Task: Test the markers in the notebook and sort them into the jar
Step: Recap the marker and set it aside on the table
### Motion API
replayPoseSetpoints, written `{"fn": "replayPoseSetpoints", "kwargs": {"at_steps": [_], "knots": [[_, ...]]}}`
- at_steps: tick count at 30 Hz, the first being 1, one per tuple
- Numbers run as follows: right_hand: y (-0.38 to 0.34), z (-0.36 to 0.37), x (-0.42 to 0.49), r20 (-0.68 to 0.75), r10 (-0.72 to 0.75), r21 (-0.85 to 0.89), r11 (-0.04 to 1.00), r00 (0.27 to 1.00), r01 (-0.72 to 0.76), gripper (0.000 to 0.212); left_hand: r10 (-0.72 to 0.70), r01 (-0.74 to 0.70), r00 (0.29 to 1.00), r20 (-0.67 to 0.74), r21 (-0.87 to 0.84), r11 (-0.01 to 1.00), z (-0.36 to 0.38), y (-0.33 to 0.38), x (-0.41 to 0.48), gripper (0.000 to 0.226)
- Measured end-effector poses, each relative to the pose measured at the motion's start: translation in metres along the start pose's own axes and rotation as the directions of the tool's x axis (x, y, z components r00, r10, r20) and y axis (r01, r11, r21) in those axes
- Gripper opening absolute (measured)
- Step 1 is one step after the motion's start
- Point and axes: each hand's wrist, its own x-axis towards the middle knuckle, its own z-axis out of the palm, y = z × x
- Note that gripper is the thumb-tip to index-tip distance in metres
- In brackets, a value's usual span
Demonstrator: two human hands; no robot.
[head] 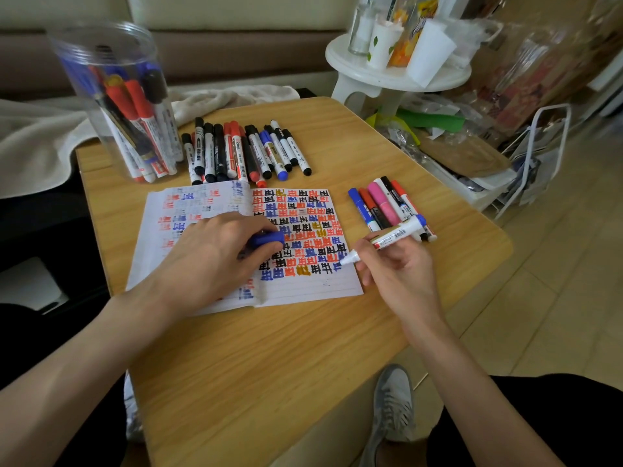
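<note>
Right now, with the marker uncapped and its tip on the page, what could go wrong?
1. The tip of the marker sits near the right edge of the notebook; a long stroke may run onto the table.
2. Its back end is close to the loose markers near the table's edge; the right hand could knock them off.
3. The left hand, holding the blue cap, rests on inked paper and may smear it.

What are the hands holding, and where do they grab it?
The right hand holds an uncapped marker by its barrel, near the tip. The left hand grips a blue cap by one end.
</note>
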Motion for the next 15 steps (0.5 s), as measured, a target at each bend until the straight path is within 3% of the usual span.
{"fn": "replayPoseSetpoints", "kwargs": {"at_steps": [15], "knots": [[0.0003,0.0005,-0.0007,0.012,-0.022,-0.006,1.0,1.0,0.022,0.009,-0.004,0.005,1.0,0.016,-0.013,1.0,-0.0009,-0.001,-0.0007,0.034]]}}
